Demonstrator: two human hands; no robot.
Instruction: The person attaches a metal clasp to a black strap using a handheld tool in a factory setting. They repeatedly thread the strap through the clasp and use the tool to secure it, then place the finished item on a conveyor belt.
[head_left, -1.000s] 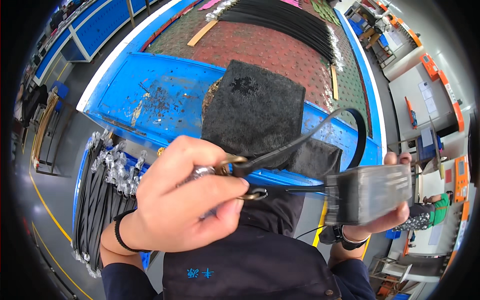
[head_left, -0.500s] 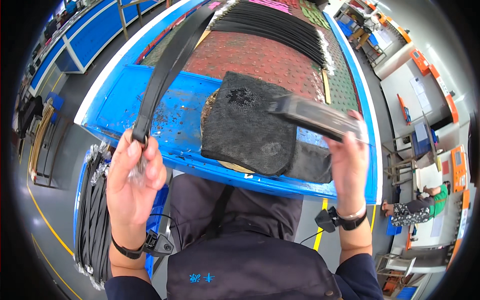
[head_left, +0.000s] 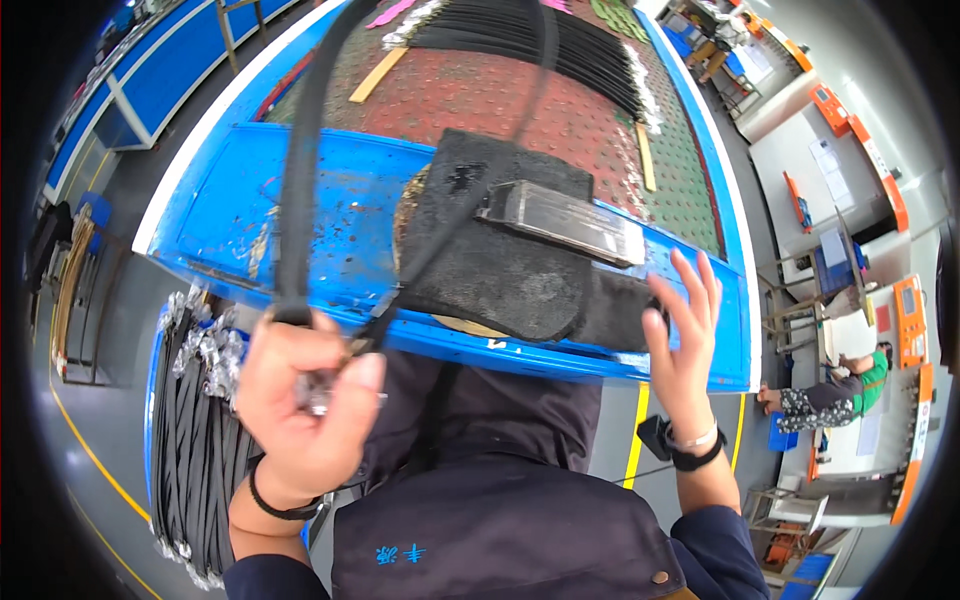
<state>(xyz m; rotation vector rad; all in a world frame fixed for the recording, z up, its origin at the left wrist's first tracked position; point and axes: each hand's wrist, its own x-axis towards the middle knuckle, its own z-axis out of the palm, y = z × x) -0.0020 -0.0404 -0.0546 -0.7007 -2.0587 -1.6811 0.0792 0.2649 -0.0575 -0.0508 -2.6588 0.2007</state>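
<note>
My left hand is closed around the end of a long black strap, with something shiny and metallic showing between the fingers. The strap rises in a loop, blurred by motion, and a thin length of it crosses in front of a dark cloth pad. On that pad lies a dark, worn rectangular block with a greyish, shiny face. My right hand is just right of the block, fingers spread and holding nothing. Beside it, a smaller dark cloth piece extends from the pad's right side.
The blue workbench holds a red studded mat with a row of black straps at the far side. Below left, a blue bin holds many black straps with silvery-wrapped ends. A person in green is off to the right.
My right hand has let go of the block, which now lies on the cloth pad. My left hand has moved nearer and right, and the strap now hangs in a loop.
</note>
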